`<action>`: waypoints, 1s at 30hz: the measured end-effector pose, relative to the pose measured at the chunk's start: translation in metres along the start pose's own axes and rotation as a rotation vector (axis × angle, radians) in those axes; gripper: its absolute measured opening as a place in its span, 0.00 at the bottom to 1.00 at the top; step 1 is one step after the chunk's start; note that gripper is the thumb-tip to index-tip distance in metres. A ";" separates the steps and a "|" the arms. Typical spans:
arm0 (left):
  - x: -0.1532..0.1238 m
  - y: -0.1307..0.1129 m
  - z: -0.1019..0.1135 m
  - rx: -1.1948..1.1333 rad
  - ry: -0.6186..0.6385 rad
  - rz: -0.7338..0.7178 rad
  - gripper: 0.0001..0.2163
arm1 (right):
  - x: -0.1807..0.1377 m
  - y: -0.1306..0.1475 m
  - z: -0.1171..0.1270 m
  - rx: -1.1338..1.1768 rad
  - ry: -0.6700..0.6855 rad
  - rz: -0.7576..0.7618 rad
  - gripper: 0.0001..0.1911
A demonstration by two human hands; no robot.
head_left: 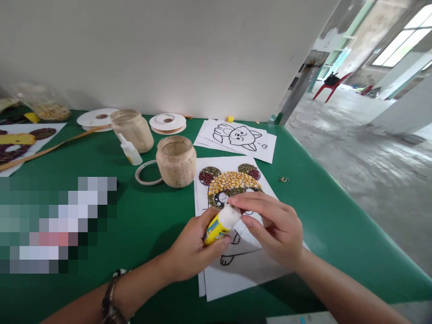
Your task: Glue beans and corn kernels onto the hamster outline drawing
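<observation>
Left hand (195, 245) hugs a yellow bottle (219, 228), right hand (281, 225) bends its fingers at the top, maybe pinching, can't tell, and seeds (234, 181) fill the animal picture's (243, 270) forehead, not feet.

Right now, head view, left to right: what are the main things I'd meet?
Clear container → left white spool → rear tan jar → left hand → yellow-labelled bottle → right hand → red chair.
</observation>
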State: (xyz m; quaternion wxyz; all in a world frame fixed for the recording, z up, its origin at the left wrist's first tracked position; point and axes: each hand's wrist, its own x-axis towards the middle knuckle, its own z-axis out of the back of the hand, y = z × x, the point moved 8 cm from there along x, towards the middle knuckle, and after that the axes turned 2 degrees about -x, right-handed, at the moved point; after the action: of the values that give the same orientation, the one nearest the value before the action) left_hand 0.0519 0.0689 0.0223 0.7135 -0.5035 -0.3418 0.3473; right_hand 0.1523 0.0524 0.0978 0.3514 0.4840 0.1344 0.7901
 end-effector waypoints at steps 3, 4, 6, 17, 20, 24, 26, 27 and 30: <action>0.000 -0.002 0.001 -0.014 0.009 -0.007 0.04 | 0.002 0.008 0.001 -0.004 -0.005 0.106 0.13; 0.000 -0.002 0.001 -0.020 0.009 -0.008 0.04 | 0.002 0.009 0.001 -0.008 -0.004 0.121 0.13; -0.001 -0.003 0.001 -0.039 0.010 -0.012 0.05 | 0.004 0.011 0.001 -0.022 0.007 0.131 0.11; -0.004 -0.002 -0.001 -0.098 0.009 -0.022 0.07 | 0.002 0.013 0.001 -0.085 0.028 0.095 0.08; -0.003 -0.002 0.000 -0.086 -0.014 -0.030 0.05 | 0.001 0.013 0.001 -0.074 0.007 0.065 0.09; -0.002 0.002 0.001 -0.067 -0.030 0.021 0.04 | -0.003 0.012 0.002 -0.109 -0.029 0.042 0.09; -0.001 0.003 0.001 -0.043 -0.040 0.036 0.04 | -0.004 0.012 0.003 -0.134 -0.064 0.039 0.09; -0.001 0.003 0.002 -0.024 -0.051 0.041 0.04 | -0.005 0.011 0.003 -0.148 -0.085 0.035 0.09; 0.001 0.004 0.004 0.041 -0.085 0.040 0.04 | -0.007 0.008 0.004 -0.188 -0.145 0.019 0.08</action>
State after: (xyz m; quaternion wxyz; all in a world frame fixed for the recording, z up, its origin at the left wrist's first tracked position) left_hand 0.0482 0.0728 0.0202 0.7015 -0.4802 -0.3546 0.3894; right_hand 0.1544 0.0414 0.0998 0.3963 0.5062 0.0293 0.7654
